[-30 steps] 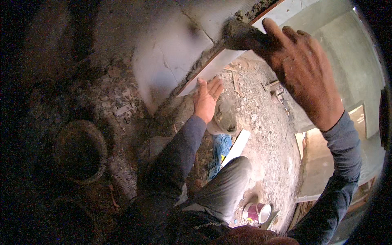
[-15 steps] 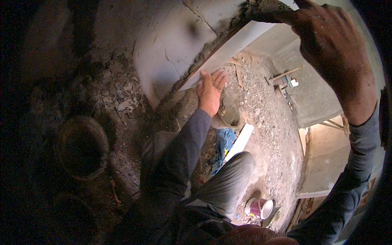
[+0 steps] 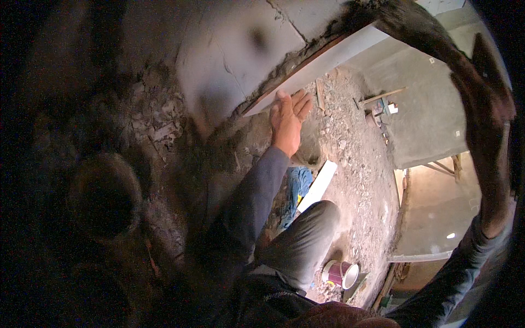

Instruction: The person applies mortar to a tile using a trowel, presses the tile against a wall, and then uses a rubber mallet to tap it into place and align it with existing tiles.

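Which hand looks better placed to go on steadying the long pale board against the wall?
Left, probably. The left hand lies flat on the pale board by the mortared wall. The right hand is raised and blurred at the picture's rim.

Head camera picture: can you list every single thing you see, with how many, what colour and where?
wall: one, grey, cracked, upper middle
board: one, pale, flat against the wall's edge, top
bucket: one, dark, round, left
rubble: much, grey-brown, over the floor, right of middle
white strip: one, on the floor by the knee
blue cloth: one, beside the white strip
can: one, pink and white, bottom
knee: one, grey trousers, middle
left hand: open, flat on the wall under the board
right hand: blurred, raised at the top right; grip unclear
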Demonstrator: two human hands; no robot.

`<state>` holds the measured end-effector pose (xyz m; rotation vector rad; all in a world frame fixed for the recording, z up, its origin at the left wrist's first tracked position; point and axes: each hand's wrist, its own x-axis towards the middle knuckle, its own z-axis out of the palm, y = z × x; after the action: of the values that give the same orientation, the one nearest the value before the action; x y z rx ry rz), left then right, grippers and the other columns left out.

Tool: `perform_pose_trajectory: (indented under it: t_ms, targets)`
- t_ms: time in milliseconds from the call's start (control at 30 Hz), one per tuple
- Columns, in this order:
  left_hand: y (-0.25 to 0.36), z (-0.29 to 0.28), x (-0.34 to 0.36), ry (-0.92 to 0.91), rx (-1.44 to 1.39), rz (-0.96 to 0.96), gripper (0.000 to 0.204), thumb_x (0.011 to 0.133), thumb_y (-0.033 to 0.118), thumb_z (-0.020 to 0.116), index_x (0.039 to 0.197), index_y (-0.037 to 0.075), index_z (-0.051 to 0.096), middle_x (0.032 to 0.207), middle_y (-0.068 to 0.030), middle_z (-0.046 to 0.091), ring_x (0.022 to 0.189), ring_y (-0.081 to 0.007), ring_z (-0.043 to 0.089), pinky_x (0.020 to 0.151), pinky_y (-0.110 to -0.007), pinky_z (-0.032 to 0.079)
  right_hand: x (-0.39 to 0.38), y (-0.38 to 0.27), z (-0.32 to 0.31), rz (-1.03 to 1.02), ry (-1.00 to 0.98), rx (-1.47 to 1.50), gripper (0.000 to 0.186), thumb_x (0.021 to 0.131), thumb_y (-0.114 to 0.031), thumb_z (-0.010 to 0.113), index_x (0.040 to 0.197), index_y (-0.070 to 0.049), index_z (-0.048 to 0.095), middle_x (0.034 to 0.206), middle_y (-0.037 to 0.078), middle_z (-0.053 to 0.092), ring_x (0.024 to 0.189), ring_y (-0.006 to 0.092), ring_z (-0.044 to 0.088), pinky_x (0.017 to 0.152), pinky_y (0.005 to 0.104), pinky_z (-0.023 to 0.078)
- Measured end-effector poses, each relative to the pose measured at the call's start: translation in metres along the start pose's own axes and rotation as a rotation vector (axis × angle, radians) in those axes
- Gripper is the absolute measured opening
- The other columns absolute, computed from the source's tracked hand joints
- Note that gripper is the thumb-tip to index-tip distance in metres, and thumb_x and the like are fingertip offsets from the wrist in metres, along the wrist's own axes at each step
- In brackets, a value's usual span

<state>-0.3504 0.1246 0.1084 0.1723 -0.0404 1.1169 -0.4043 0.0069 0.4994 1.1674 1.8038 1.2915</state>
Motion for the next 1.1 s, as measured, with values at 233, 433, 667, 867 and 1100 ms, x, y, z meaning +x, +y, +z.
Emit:
perform_pose_trajectory:
  t_ms: [233, 433, 667, 867, 1100]
  targets:
    - [-0.004, -0.008, 0.018, 0.128, -0.054, 0.023, 0.073, 0.097, 0.059, 0.055, 0.134, -0.004, 0.046, 0.132, -0.0190, 0.058, 0.120, -0.0299, 0.060, 0.102, -0.041, 0.052, 0.045, -0.130, 0.041, 0.184, -0.056, 0.125, 0.061, 0.091, -0.010, 0.055, 0.149, -0.027, 0.046, 0.132, 0.027, 0.057, 0.085, 0.0349, 0.070, 0.069, 0.0413, 0.056]
    - [-0.036, -0.050, 0.045, -0.035, 1.006, 0.354, 0.052, 0.096, 0.051, 0.059, 0.115, 0.002, 0.058, 0.105, -0.0107, 0.064, 0.087, -0.0208, 0.061, 0.072, -0.033, 0.048, 0.058, -0.203, 0.074, -0.096, -0.090, 0.074, 0.040, 0.084, -0.022, 0.058, 0.121, -0.009, 0.059, 0.100, 0.007, 0.050, 0.087, 0.0215, 0.056, 0.066, 0.0332, 0.043]
    - [-0.007, -0.009, 0.024, 0.192, 0.071, 0.043, 0.092, 0.093, 0.070, 0.049, 0.130, -0.014, 0.048, 0.129, -0.0251, 0.060, 0.111, -0.0295, 0.065, 0.093, -0.034, 0.055, 0.080, -0.161, 0.084, -0.032, -0.122, -0.195, 0.031, 0.086, -0.022, 0.054, 0.113, -0.017, 0.067, 0.132, 0.006, 0.054, 0.100, 0.0199, 0.055, 0.084, 0.0319, 0.041]
    - [-0.004, -0.009, 0.019, 0.126, 0.078, 0.051, 0.085, 0.097, 0.064, 0.047, 0.136, -0.011, 0.042, 0.137, -0.0261, 0.055, 0.122, -0.0361, 0.060, 0.106, -0.043, 0.050, 0.083, -0.115, 0.026, -0.030, -0.274, -0.382, 0.024, 0.101, -0.023, 0.050, 0.114, -0.010, 0.066, 0.132, 0.012, 0.053, 0.096, 0.0177, 0.053, 0.088, 0.0333, 0.038]
    - [-0.039, -0.014, 0.008, 0.030, 0.013, -0.045, 0.083, 0.098, 0.060, 0.049, 0.137, -0.013, 0.039, 0.137, -0.0293, 0.053, 0.122, -0.0353, 0.060, 0.104, -0.042, 0.053, 0.020, -0.050, 0.030, -0.097, -0.106, -0.341, 0.049, 0.090, -0.007, 0.059, 0.137, -0.019, 0.055, 0.152, 0.003, 0.045, 0.122, 0.0226, 0.055, 0.101, 0.0381, 0.042]
